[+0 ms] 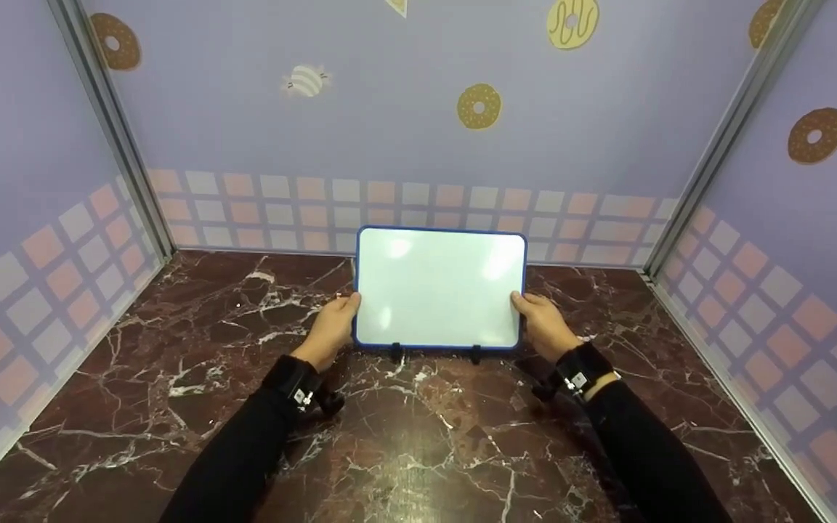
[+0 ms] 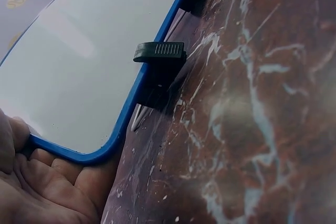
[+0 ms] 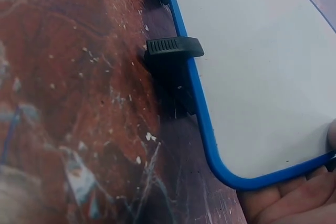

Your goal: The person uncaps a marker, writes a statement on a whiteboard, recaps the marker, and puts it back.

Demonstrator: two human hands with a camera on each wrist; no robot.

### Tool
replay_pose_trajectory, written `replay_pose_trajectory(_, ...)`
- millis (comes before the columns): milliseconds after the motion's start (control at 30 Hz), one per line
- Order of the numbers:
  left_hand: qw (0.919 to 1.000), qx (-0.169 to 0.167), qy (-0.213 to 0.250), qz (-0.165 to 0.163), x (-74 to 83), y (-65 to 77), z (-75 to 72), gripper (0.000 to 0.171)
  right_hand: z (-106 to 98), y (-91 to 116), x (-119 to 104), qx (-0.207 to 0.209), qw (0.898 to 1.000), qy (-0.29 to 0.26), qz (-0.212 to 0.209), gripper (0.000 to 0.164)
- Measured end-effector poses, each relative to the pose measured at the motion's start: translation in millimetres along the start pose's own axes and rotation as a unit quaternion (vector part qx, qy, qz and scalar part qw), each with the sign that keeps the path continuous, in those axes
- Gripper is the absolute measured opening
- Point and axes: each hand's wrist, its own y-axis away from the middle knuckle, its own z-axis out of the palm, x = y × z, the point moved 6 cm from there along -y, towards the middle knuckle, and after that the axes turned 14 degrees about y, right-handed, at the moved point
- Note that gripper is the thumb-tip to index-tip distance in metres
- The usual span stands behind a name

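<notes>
A small whiteboard [image 1: 440, 287] with a blue frame stands upright, tilted slightly back, at the middle of the tabletop. Its lower edge sits in two black clips [image 1: 396, 352] of a stand that is mostly hidden behind it. My left hand [image 1: 331, 327] grips the board's left edge, thumb on the front and fingers behind. On the opposite side my right hand [image 1: 543, 327] holds the right edge the same way. In the left wrist view a ridged black clip [image 2: 160, 51] hooks over the blue rim, and the right wrist view shows a matching clip [image 3: 173, 47].
The dark red marbled tabletop [image 1: 418, 450] reaches to a patterned back wall [image 1: 389, 131]. Side panels [image 1: 811, 254] close it in at left and right, with grey metal posts [image 1: 724, 145] in the corners. Black bands with small cameras are strapped round both wrists.
</notes>
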Motion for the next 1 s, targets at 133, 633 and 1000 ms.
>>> replay_pose_trajectory(133, 1.0000, -0.002, -0.004, -0.001, -0.2, 3.7, 0.4, 0.056, -1, 3, 0, -0.002, 1.000, -0.006, 0.004, 0.056)
replay_pose_trajectory(633, 0.9994, -0.030, -0.010, -0.013, -2.2, 25.1, 1.8, 0.063, 0, 27, 3, -0.009, 1.000, 0.012, 0.001, 0.062)
replay_pose_trajectory(1000, 0.9996, -0.025, 0.016, 0.001, -2.6, 36.6, 1.9, 0.054, 0, 39, 4, -0.015, 1.000, 0.009, -0.007, 0.058)
